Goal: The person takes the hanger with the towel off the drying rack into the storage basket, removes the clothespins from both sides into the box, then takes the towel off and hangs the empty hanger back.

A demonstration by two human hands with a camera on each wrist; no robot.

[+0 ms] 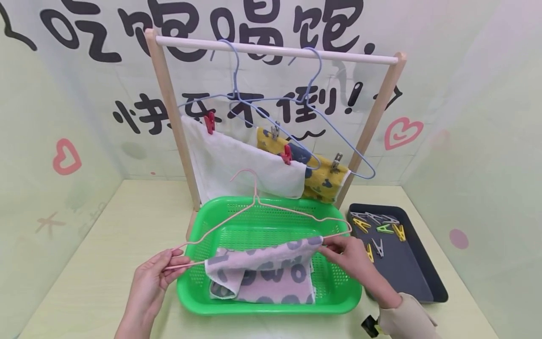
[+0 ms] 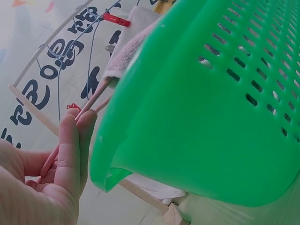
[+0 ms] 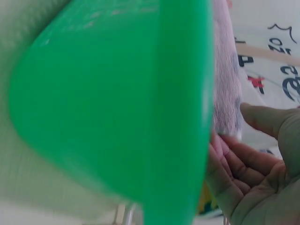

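A pink wire clothes hanger [image 1: 255, 197] tilts over the green basket [image 1: 271, 308], hook toward the rack. My left hand [image 1: 158, 270] grips its left corner, thumb and fingers around the wire, just outside the basket rim. Over the hanger's bottom bar lies a pink and grey patterned towel [image 1: 275, 278], its lower part down in the basket. At the towel's upper right corner is my right hand [image 1: 349, 259], fingers curled near the bar. In the right wrist view, the thumb [image 3: 265, 119] is at the towel's edge, with the fingers below its corner.
Behind the basket stands a rack [image 1: 275, 49] with two blue hangers. A white towel [image 1: 250, 160] hangs there by red clips, and a yellow patterned towel [image 1: 322, 176] by grey ones. At the right, a dark tray [image 1: 406, 273] holds several clothespins [image 1: 384, 229].
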